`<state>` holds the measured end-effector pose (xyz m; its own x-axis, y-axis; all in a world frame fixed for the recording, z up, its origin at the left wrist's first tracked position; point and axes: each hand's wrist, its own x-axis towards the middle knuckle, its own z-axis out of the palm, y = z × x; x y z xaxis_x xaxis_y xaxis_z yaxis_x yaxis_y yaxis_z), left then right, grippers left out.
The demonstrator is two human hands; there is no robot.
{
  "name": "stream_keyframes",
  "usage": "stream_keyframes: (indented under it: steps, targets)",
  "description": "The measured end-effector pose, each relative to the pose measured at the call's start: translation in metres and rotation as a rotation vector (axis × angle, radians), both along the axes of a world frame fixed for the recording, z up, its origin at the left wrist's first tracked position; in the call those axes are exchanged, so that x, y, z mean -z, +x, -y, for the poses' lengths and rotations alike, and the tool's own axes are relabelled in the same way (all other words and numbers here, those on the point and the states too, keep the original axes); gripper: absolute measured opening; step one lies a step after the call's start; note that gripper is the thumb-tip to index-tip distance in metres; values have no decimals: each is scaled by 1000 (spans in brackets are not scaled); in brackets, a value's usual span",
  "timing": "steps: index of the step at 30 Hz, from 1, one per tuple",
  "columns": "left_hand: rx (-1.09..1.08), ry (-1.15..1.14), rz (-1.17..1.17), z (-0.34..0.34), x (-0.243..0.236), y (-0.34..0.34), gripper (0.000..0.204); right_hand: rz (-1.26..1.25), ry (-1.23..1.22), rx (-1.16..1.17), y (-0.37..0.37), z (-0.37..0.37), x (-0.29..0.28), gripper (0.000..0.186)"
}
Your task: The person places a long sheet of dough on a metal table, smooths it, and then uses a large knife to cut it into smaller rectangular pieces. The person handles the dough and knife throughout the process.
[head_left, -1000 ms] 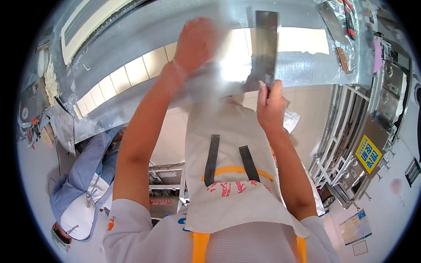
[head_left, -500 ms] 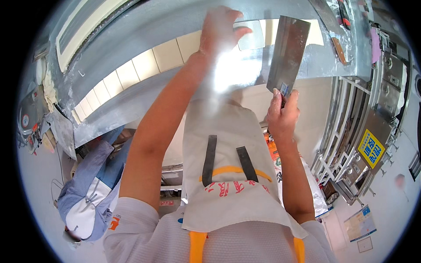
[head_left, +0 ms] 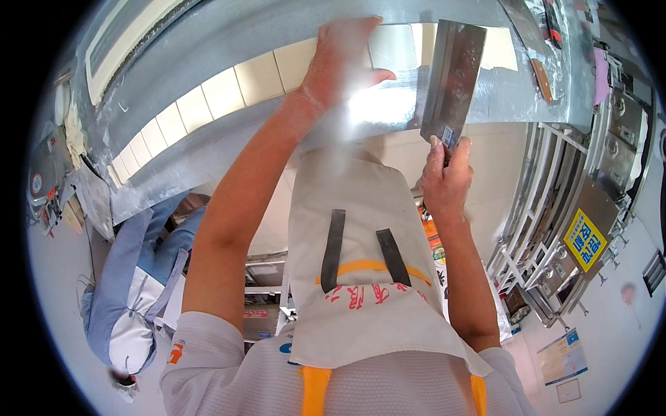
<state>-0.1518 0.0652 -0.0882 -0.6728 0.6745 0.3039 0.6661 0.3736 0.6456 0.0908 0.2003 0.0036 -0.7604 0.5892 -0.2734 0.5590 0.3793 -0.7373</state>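
Observation:
A long flat strip of pale dough (head_left: 222, 93) curves across the metal worktop, cut crosswise into several rectangular pieces. My left hand (head_left: 341, 66) is over the strip's right part, thumb stretched out to the right and the other fingers reaching forward; I cannot tell whether it touches the dough. Just right of it lies a pale grey, flat rectangular piece (head_left: 393, 50). My right hand (head_left: 447, 177) grips the handle of a wide-bladed cleaver (head_left: 452, 80), held blade up and tilted slightly right. The blade partly covers the strip, whose right end (head_left: 499, 50) shows beyond it.
The metal worktop (head_left: 277, 24) is dusted with flour. Another knife with a wooden handle (head_left: 540, 80) lies at its right end. A paler dough sheet (head_left: 104, 52) lies far left. A white metal rack (head_left: 538, 201) stands right. A co-worker (head_left: 135, 284) is at lower left.
My left hand has shifted slightly left and nearer, its thumb lower. The cleaver has moved slightly up and left in my right hand. The co-worker has shifted a little.

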Motion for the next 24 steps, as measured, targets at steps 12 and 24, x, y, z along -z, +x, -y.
stream_keyframes:
  steps: [12, 24]
  targets:
    - [-20, 31, -8, -1, 2, 1, 88, -4, 60, -99, -16, -15, -3, 17]
    - [-8, 2, -29, 1, 5, 0, 87, 73, 144, -216, -50, -25, -14, 18]
